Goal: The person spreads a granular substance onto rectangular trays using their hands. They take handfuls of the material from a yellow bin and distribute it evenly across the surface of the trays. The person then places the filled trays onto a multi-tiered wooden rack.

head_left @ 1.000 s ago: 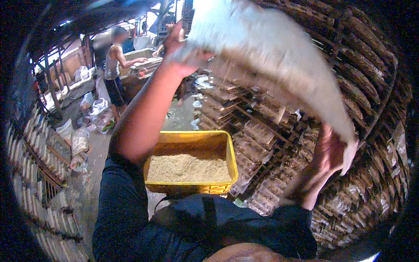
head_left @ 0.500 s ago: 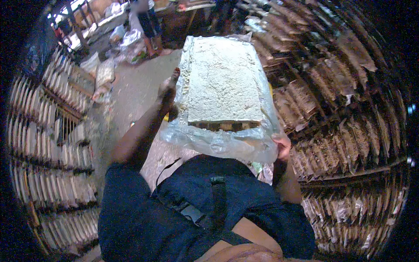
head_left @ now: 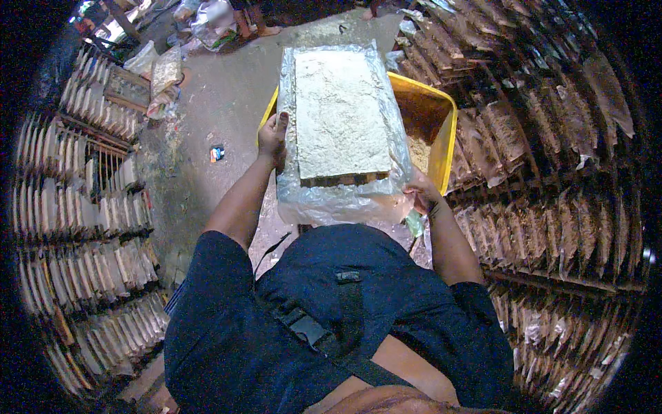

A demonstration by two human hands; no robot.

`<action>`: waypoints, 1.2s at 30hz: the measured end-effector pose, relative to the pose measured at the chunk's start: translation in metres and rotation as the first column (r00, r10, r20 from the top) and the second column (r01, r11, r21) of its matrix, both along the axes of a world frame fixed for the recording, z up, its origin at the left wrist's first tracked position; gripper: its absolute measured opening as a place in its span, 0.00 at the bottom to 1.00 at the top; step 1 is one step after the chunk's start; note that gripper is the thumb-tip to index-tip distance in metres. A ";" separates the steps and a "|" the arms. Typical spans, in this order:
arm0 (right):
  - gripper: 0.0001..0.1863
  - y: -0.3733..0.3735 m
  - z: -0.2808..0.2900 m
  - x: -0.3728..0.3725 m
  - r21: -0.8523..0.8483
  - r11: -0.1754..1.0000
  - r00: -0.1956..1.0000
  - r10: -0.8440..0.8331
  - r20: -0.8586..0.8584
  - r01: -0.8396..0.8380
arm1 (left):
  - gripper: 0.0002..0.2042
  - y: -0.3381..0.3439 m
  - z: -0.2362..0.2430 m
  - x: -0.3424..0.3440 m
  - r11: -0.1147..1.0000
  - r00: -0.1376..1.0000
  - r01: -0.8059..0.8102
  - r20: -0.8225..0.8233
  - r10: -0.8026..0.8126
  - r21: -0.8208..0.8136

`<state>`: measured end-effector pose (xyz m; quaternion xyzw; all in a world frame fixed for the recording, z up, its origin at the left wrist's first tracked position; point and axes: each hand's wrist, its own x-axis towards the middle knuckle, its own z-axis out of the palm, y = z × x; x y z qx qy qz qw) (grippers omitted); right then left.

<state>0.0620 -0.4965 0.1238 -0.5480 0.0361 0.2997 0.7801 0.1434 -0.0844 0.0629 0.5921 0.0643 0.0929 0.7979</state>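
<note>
Between my hands I hold a slab-bearing tray, lined with a clear plastic sheet (head_left: 338,205). On it lies a rectangular white slab (head_left: 343,114), rough and crumbly on top, with a dark brown, patchy near edge. My left hand (head_left: 274,136) is closed on the tray's left side, thumb over the plastic. Lower down, at the near right corner, my right hand (head_left: 423,192) grips the tray through the plastic; its fingers are partly hidden beneath. Behind and below the tray stands a yellow tub (head_left: 449,131), with pale crumbs inside on the right.
Racks of upright pale boards (head_left: 89,265) line the left side. On the right, racks hold brown, crumb-covered boards (head_left: 531,221). A filled sack (head_left: 167,72) and plastic bags lie at the far left of the floor (head_left: 200,110), near a person's bare feet (head_left: 265,31).
The tray has shifted a little left and looks smaller, with both my hands still on it. The view has tilted down, and the yellow tub now shows widely behind the tray.
</note>
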 end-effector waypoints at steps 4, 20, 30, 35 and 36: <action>0.41 0.001 -0.004 0.005 -0.202 0.979 1.000 0.010 0.017 -0.006 | 0.30 -0.004 0.018 0.003 0.871 0.997 -0.062 -0.017 0.080 0.487; 0.22 -0.044 -0.001 0.112 -0.653 0.502 0.753 0.636 -0.165 -0.567 | 0.30 -0.005 0.001 0.023 0.739 0.965 0.007 -0.199 0.173 0.674; 0.45 -0.021 -0.168 0.247 -0.993 0.063 0.928 0.352 0.119 0.104 | 0.35 0.006 -0.020 0.028 0.646 0.964 -0.073 -0.114 0.242 0.760; 0.24 0.031 -0.115 0.141 -0.087 0.986 0.978 0.124 -0.169 -0.140 | 0.38 -0.042 0.027 -0.003 0.976 0.995 -0.057 -0.071 0.074 0.211; 0.23 0.026 -0.115 0.132 -0.094 0.982 0.971 0.145 -0.190 -0.165 | 0.38 -0.045 0.029 -0.005 0.999 0.999 -0.007 -0.041 0.009 0.044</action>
